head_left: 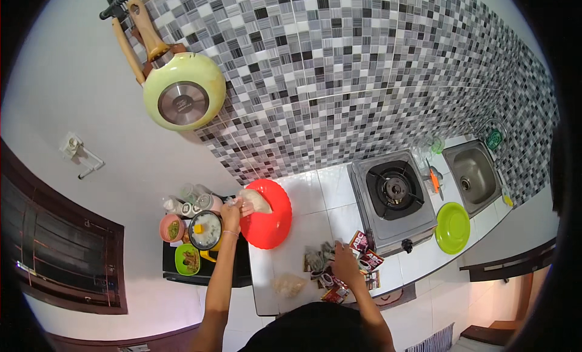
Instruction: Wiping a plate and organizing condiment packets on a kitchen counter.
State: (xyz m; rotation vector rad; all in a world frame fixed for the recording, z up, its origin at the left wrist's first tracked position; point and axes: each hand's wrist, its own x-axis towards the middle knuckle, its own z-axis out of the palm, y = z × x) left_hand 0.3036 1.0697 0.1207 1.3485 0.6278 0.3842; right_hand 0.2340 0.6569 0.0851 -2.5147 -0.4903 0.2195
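Observation:
My left hand (231, 217) is closed at the left rim of a red scalloped plate (277, 221), gripping the gathered end of a clear plastic bag (257, 201). Something pale fills the bag, which rests over the plate. Lower right, my right hand (346, 266) bends down among dark red sachets (371, 260) and a greyish crumpled plastic bag (316, 259). Its fingers look closed, but what lies between them is hidden. Another clear bag with pale contents (288, 285) lies near the counter's front edge.
Left of the plate stand a pot of white food (206, 232), a green bowl (187, 260), a pink bowl (172, 228) and jars. Rightward are a gas stove (394, 194), lime plates (453, 228), an orange-handled knife (434, 180) and a sink (474, 173). Pans (206, 88) hang above.

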